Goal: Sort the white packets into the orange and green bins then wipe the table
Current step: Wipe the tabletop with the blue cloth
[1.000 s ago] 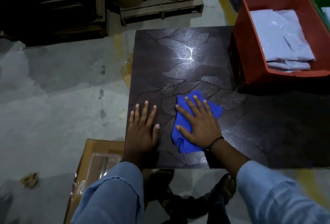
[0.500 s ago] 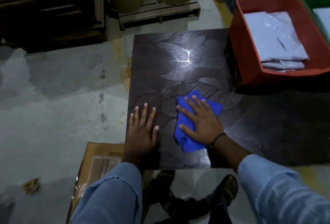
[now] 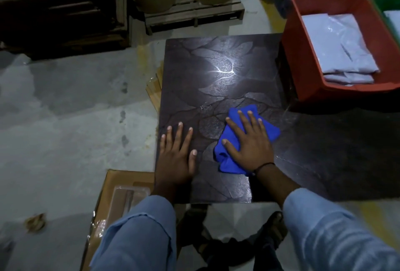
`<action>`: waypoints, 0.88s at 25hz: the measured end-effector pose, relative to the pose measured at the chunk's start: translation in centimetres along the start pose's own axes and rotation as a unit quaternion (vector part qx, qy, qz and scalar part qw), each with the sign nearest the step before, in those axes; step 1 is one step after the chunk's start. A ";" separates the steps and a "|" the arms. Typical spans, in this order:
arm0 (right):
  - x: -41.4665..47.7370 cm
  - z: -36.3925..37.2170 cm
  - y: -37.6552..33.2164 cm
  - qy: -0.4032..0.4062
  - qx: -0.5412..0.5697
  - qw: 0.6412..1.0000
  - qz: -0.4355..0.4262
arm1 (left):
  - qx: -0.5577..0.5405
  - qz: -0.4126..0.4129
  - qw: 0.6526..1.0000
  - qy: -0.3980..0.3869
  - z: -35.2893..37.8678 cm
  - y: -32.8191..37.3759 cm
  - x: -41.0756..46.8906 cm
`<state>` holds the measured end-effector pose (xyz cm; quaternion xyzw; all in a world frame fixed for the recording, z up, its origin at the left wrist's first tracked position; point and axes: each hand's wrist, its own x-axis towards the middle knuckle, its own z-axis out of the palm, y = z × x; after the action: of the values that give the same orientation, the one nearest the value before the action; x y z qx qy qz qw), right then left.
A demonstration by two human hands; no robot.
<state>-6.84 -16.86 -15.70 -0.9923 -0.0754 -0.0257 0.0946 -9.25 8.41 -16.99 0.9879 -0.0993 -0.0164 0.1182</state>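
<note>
My right hand (image 3: 249, 143) presses flat on a crumpled blue cloth (image 3: 227, 162) on the dark leaf-patterned table (image 3: 216, 69), near its front edge. Beside it, my left hand (image 3: 176, 151) rests flat on the table's front left corner, fingers spread, holding nothing. At the right stands the orange bin (image 3: 300, 58) with white packets (image 3: 337, 48) stacked inside. Only a corner of the green bin (image 3: 387, 0) shows at the far right, with a white packet (image 3: 394, 22) in it. No packets lie on the table.
A cardboard box with wrapped items (image 3: 121, 197) lies on the floor below the table's left corner. A wooden pallet (image 3: 194, 13) carrying large brown rolls stands behind the table. Grey concrete floor (image 3: 65, 119) stretches to the left. My feet show under the table's front edge.
My right hand and the blue cloth have slid a little to the right and away from me across the table. My left hand has stayed put.
</note>
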 end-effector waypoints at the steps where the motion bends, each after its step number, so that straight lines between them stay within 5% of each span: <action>1: -0.1 0.4 -1.5 0.012 0.003 0.999 0.046 | 0.003 0.001 1.000 0.002 0.0 0.0 0.0; 2: -0.7 0.8 -2.8 0.009 0.006 1.000 0.028 | 0.004 0.004 1.000 0.003 0.1 -0.1 -0.1; 6: -1.8 -0.6 -1.9 -0.067 0.002 0.946 -0.316 | -0.001 0.010 1.000 0.011 -0.1 -0.2 -0.1; 12: 2.4 0.5 -0.8 -0.008 -0.002 0.997 -0.077 | -0.007 0.014 1.000 0.012 -0.3 -0.6 1.0; 18: 9.0 1.3 0.9 -0.013 -0.006 0.996 -0.089 | -0.018 -0.043 0.999 -0.010 -0.5 -2.7 13.0; 22: 15.3 1.9 1.2 0.002 -0.006 0.997 -0.079 | 0.003 -0.063 0.997 0.044 -0.1 -2.5 16.0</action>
<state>8.48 -15.50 -16.76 -0.9838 -0.1527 -0.0356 0.0868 6.95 7.55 -17.66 0.9923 -0.0312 0.0197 0.1184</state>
